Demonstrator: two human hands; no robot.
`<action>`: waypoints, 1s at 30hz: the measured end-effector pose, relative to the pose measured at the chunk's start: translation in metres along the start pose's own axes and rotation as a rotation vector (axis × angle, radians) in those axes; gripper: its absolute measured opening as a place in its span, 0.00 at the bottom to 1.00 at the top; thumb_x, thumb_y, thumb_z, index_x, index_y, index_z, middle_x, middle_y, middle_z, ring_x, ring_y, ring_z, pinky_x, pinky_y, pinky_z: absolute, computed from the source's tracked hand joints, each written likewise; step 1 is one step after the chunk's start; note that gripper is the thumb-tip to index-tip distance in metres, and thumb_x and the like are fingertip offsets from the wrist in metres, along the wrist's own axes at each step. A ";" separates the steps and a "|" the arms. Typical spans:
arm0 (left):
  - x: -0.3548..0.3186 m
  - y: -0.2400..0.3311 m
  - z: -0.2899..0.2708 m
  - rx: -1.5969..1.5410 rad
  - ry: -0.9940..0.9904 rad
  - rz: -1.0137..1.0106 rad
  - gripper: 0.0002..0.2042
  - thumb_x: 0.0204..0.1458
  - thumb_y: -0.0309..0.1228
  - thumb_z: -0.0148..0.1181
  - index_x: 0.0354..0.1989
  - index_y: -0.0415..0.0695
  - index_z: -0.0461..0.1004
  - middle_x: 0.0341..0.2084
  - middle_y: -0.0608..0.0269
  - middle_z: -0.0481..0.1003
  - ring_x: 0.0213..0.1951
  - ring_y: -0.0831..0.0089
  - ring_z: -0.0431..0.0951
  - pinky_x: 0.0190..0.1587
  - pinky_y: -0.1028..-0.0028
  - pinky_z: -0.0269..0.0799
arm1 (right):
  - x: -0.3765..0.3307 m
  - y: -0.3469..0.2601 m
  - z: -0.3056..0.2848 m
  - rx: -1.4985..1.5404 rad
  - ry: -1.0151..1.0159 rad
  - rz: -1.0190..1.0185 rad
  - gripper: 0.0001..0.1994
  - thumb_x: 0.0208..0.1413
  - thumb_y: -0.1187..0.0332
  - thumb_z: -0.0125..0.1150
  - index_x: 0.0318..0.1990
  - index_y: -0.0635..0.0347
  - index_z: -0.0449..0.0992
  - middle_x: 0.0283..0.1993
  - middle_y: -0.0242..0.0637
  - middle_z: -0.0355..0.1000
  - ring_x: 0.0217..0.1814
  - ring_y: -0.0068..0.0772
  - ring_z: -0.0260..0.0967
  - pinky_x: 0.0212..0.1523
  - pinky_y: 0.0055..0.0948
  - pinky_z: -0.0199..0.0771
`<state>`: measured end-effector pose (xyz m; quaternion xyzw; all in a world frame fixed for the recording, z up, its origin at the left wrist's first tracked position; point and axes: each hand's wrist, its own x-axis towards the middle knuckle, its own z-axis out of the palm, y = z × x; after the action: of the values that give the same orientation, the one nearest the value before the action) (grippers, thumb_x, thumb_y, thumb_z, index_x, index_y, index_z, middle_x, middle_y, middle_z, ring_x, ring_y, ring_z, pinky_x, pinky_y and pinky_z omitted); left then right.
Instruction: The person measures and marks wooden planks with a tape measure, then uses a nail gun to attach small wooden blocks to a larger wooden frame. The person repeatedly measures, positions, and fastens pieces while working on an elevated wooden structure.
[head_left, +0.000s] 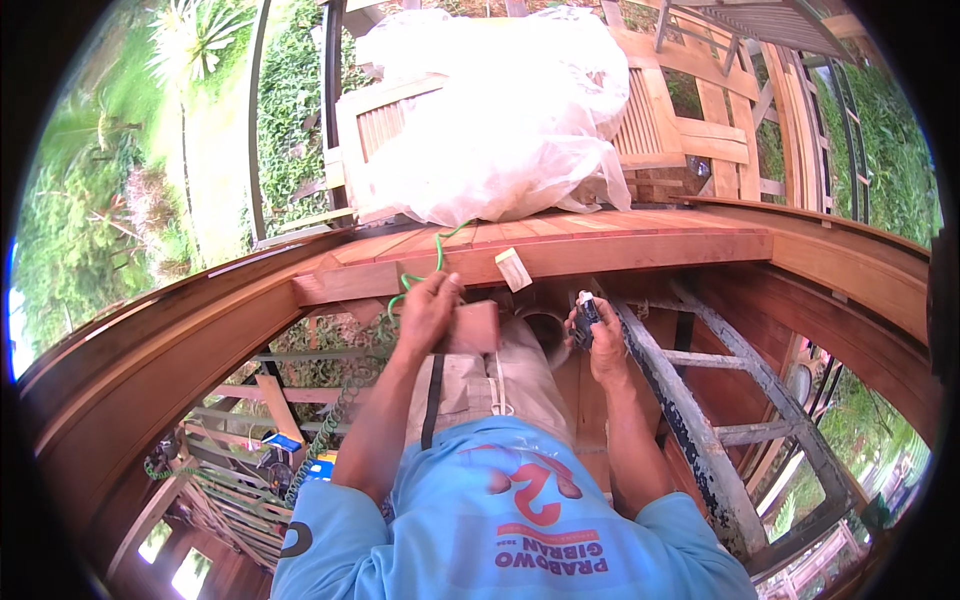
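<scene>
My left hand (pixel 428 312) is closed on a reddish-brown wooden block (pixel 474 328), blurred a little by motion, in front of my waist. Just above its fingers, a green coiled hose (pixel 438 255) runs over the beam's edge. My right hand (pixel 606 345) grips a small dark object with a white tip (pixel 588 308), held upright; its exact kind I cannot make out. Between the hands, a pale block with a yellow-green end (pixel 513 269) rests against the front edge of the reddish wooden beam (pixel 640 252).
Translucent white plastic sheeting (pixel 500 120) covers things beyond the planks. A worn metal ladder (pixel 690 420) leans at my right. Curved wooden rails (pixel 190 350) flank me on both sides. Slatted wooden panels (pixel 640 115) lie at the far side, with greenery outside.
</scene>
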<state>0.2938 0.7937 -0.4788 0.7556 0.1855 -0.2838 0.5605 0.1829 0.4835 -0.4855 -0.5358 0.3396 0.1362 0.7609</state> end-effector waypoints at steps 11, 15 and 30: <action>0.249 -0.081 -0.028 1.244 -0.474 0.478 0.20 0.60 0.47 0.67 0.41 0.41 0.89 0.42 0.43 0.87 0.48 0.47 0.88 0.51 0.56 0.82 | -0.024 0.001 0.024 0.032 0.009 0.090 0.14 0.66 0.68 0.53 0.56 0.59 0.76 0.44 0.36 0.78 0.43 0.27 0.79 0.34 0.30 0.85; 0.280 -0.115 -0.018 1.238 -0.453 0.287 0.17 0.60 0.41 0.66 0.39 0.38 0.89 0.37 0.43 0.87 0.42 0.51 0.89 0.40 0.57 0.81 | -0.043 0.006 0.032 0.064 0.025 0.076 0.15 0.65 0.68 0.53 0.56 0.59 0.76 0.44 0.36 0.79 0.43 0.27 0.79 0.35 0.30 0.86; 0.115 0.011 -0.056 -0.275 -0.206 -0.151 0.13 0.68 0.28 0.61 0.53 0.34 0.85 0.34 0.65 0.84 0.28 0.78 0.80 0.29 0.75 0.77 | -0.060 0.026 0.099 0.207 -0.249 0.114 0.16 0.69 0.70 0.51 0.61 0.59 0.75 0.47 0.34 0.77 0.46 0.29 0.78 0.43 0.33 0.84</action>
<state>0.4014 0.8392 -0.5327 0.6226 0.2204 -0.3731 0.6516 0.1606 0.5927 -0.4457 -0.4135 0.2846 0.2090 0.8393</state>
